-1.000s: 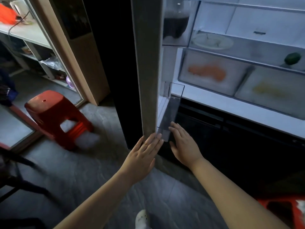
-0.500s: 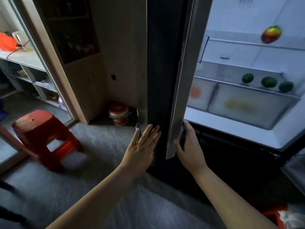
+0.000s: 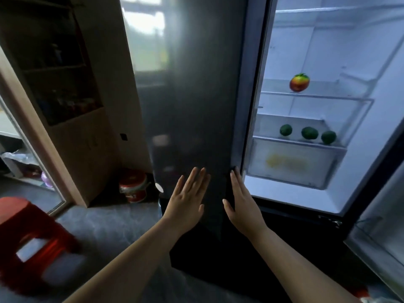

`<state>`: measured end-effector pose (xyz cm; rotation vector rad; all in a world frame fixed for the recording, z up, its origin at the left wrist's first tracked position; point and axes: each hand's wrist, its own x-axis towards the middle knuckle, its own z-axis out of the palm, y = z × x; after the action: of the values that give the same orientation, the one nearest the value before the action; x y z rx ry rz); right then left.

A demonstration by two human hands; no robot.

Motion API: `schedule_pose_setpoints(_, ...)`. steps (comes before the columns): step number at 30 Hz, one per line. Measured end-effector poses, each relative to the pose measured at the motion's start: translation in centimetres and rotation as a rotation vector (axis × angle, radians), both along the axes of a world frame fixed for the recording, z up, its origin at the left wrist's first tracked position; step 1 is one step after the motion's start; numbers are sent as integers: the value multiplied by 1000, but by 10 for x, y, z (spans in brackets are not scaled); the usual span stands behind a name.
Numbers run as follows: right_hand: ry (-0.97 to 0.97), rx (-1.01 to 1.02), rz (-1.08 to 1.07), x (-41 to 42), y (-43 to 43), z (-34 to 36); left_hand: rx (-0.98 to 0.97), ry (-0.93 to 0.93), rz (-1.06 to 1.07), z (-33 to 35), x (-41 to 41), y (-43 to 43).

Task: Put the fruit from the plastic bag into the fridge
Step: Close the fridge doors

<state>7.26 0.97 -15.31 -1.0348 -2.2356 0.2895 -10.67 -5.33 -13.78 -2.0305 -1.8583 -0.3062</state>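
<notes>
The fridge's dark left door (image 3: 196,95) stands nearly shut in front of me. My left hand (image 3: 187,196) lies flat on its front, fingers apart. My right hand (image 3: 241,200) rests open along the door's right edge. The right half of the fridge (image 3: 328,51) is lit and open. A red-yellow fruit (image 3: 299,82) sits on a glass shelf. Three green round fruits (image 3: 309,133) sit in a row on the shelf below, above a frosted drawer (image 3: 293,162). No plastic bag is in view.
The right fridge door (image 3: 380,237) hangs open at the far right. A red plastic stool (image 3: 28,241) stands on the grey floor at lower left. A red and white pot (image 3: 132,185) sits by the wooden cabinet (image 3: 72,101). A glass sliding door (image 3: 26,149) is at far left.
The left fridge door has swung from wide open to almost shut, with both hands moving along with it. The view has shifted up and right, showing more of the shelves.
</notes>
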Motion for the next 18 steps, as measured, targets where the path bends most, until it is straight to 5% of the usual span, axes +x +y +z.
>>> schedule_pose_setpoints(6, 28, 43, -47, 12, 36, 2, 57, 10, -98, 24, -7, 56)
schedule_pose_setpoints(10, 123, 333, -116, 6, 47, 4, 106, 34, -178, 27, -13, 85)
schedule_pose_setpoints(13, -20, 531, -39, -4, 55, 9, 211, 30, -253, 18, -24, 96)
schedule_pose_setpoints(18, -131, 537, -84, -11, 66, 5, 341, 131, -343, 10, -37, 118)
